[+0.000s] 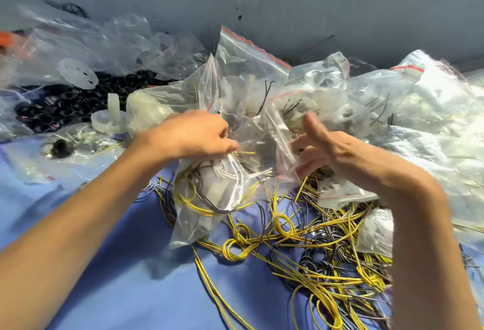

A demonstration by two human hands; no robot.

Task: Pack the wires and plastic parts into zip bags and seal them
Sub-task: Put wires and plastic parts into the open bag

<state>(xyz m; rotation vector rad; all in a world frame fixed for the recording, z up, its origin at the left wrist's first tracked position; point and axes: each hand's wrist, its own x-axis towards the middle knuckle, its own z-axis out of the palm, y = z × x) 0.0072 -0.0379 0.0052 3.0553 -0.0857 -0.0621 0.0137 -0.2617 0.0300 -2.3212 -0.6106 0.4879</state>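
Stuffing wires into one floppy zip bag

Starting at the left edge of the tabletop: a heap of black rings, far too many to count, and two loose translucent plastic discs that I can pick out. Now the left hand, fingers curled, pinching the gathered mouth of the one zip bag in play, mid-tabletop, with yellow and white wires coiled inside. That film looks light, limp and slippery, so I'd take it by the stiffer zip strip, not the belly. Next the right hand, blurred, fingers spread and holding nothing, just beside the bag's right edge. Below it, toward the near edge, lie the loose wires: thin, springy, tangled and beyond counting, probably best gathered by their coils. At the far-right corner, filled bags are piled up, too overlapped to count.
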